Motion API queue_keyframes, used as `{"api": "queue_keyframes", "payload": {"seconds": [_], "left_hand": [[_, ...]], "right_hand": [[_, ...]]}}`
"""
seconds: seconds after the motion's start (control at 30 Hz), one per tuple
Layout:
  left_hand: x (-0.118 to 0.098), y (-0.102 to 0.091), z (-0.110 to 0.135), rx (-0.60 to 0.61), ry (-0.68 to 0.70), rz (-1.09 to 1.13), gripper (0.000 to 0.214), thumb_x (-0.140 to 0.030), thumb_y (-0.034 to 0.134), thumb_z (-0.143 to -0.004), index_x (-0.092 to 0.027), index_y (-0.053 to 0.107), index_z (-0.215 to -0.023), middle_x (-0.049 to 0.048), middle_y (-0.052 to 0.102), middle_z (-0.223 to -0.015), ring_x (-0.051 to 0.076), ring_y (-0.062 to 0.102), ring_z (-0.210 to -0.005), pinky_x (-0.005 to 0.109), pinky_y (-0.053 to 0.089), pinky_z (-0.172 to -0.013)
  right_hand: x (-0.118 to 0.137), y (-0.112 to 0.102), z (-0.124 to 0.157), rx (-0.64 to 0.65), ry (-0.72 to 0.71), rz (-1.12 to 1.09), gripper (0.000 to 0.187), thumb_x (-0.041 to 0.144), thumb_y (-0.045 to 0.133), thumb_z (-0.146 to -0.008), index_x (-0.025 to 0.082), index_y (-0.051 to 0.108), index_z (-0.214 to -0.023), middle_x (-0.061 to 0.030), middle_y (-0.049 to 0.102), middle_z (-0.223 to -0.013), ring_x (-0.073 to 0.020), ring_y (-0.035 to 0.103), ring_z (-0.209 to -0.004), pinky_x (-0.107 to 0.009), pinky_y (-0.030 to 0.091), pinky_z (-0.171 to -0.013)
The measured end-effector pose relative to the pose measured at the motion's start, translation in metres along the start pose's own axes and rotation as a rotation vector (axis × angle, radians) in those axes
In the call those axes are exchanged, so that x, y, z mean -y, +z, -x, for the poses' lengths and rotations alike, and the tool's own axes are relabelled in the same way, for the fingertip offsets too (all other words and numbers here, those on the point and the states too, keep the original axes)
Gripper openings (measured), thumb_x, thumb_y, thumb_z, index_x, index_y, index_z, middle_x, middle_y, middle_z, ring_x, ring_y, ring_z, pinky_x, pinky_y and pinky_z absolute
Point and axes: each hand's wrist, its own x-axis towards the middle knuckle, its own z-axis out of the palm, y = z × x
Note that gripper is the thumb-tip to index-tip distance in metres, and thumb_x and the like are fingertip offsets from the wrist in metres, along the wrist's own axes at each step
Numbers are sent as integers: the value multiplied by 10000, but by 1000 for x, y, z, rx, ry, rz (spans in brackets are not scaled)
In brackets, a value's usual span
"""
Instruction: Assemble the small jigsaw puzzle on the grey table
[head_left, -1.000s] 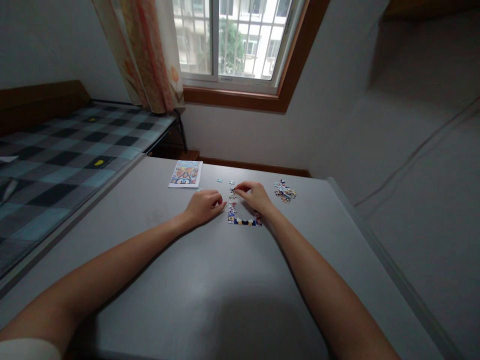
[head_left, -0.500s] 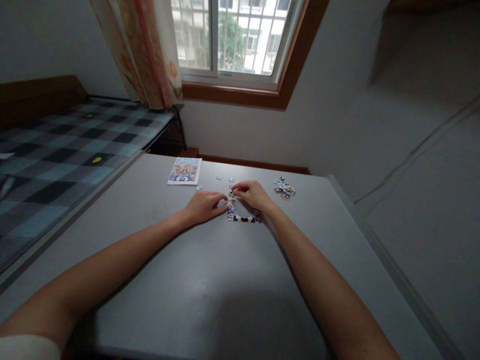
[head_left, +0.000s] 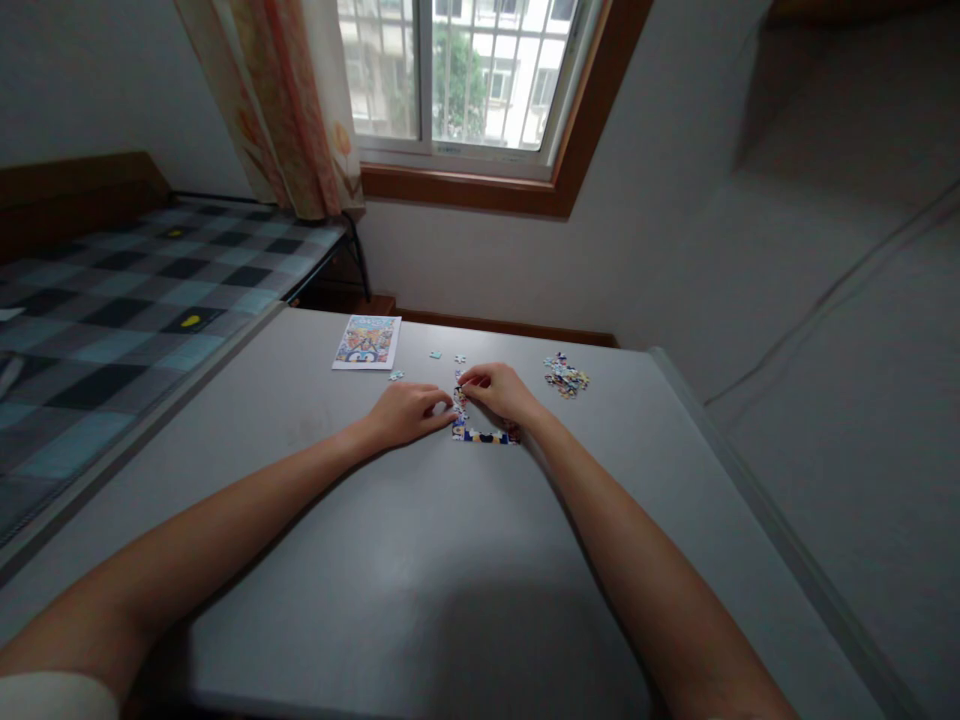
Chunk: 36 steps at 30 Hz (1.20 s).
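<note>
A partly joined jigsaw puzzle [head_left: 487, 437] lies on the grey table [head_left: 420, 560], its left side and bottom edge showing around a bare middle. At its left edge rests my left hand [head_left: 405, 412], thumb and forefinger apart, the fingertips touching the border. My right hand [head_left: 501, 388] reaches over the puzzle from the right. Its thumb and fingertips are closed on a small puzzle piece [head_left: 460, 390] at the upper left side, mostly covered by the fingers. My right hand and wrist hide part of the puzzle's right side.
Loose pieces [head_left: 460, 358] lie beyond the puzzle, with another piece [head_left: 396, 376] beside my left hand. A pile of puzzle pieces [head_left: 566, 377] sits to the right. The printed picture sheet [head_left: 367, 342] lies at the back left. A bed [head_left: 187, 270] adjoins the table's left side.
My right fingertips have shifted slightly at the puzzle's left side, lying lower over the piece. My left hand stays at the border. The whole view has drifted a little.
</note>
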Motion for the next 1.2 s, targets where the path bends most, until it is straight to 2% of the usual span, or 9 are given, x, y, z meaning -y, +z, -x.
{"api": "queue_keyframes", "payload": {"seconds": [0.37,0.6,0.8,1.03,1.2], "left_hand": [[-1,0,0,8,-13,6,309,-465,551,-908,-205,716,-933,2,667,-704,113,567,-592,230,357,-590],[-1,-1,0,7,-2,-3,291,-449,559,-905,-203,712,-935,3,667,-699,116,568,-594,229,355,-588],[0,0,0,0,2,-11,298,-454,559,-904,-200,710,-936,1,659,-704,114,566,-594,230,359,-593],[-1,-1,1,-12,-3,-31,302,-423,531,-913,-198,704,-1017,12,673,-754,119,577,-610,236,363,-589],[-2,-2,1,-20,-16,-28,302,-392,530,-909,-194,710,-1049,16,693,-735,126,591,-595,242,378,-589]], "right_hand": [[-1,3,0,-56,-67,211,149,119,668,-786,175,766,-883,-56,730,-859,-146,625,-740,-249,463,-714],[3,5,2,-45,-41,206,237,121,681,-783,171,736,-1008,-48,714,-860,-133,608,-721,-243,458,-710],[5,2,2,-42,-45,244,241,139,696,-776,147,727,-1015,-59,703,-884,-139,593,-705,-258,456,-697],[-2,-8,1,-128,-77,245,199,128,626,-832,175,735,-991,-54,718,-908,-142,625,-749,-268,477,-774],[-5,-5,-1,-76,-147,202,288,85,587,-845,179,720,-1082,-65,736,-990,-153,655,-826,-290,491,-847]]}}
